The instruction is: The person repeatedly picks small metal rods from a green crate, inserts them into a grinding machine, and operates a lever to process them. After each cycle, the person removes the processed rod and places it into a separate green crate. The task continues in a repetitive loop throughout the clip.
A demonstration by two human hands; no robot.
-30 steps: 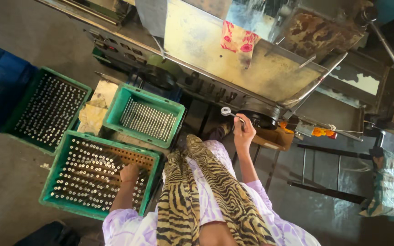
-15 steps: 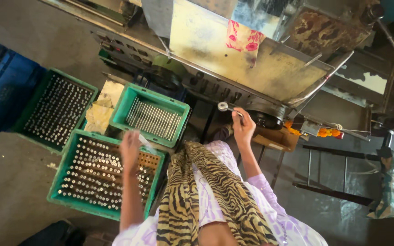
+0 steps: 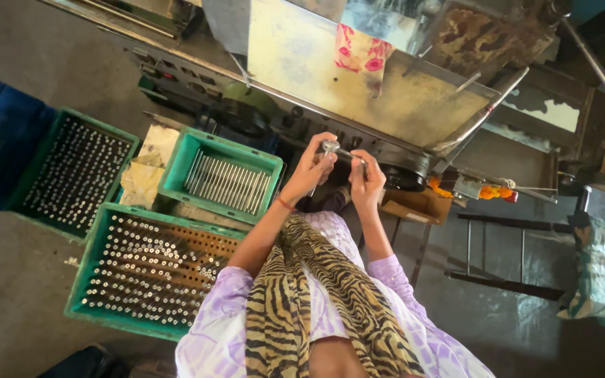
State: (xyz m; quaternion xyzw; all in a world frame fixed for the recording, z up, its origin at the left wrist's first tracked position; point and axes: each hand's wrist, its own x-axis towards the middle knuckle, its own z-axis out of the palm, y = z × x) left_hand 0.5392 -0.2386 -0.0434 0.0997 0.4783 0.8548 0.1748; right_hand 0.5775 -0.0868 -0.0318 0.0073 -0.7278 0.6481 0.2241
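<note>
Gripping a metal valve stem (image 3: 336,150) between them, left hand (image 3: 311,170) pinching its disc head, right hand (image 3: 365,180) its shaft — raised above the green crate of stems (image 3: 176,176) for inspection, seemingly

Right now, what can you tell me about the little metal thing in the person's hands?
The metal rod is thin, grey and shiny, with a rounder, thicker head at its left end. It lies nearly level, raised in front of the big metal machine. The left hand pinches the head end and the right hand holds the other end.
</note>
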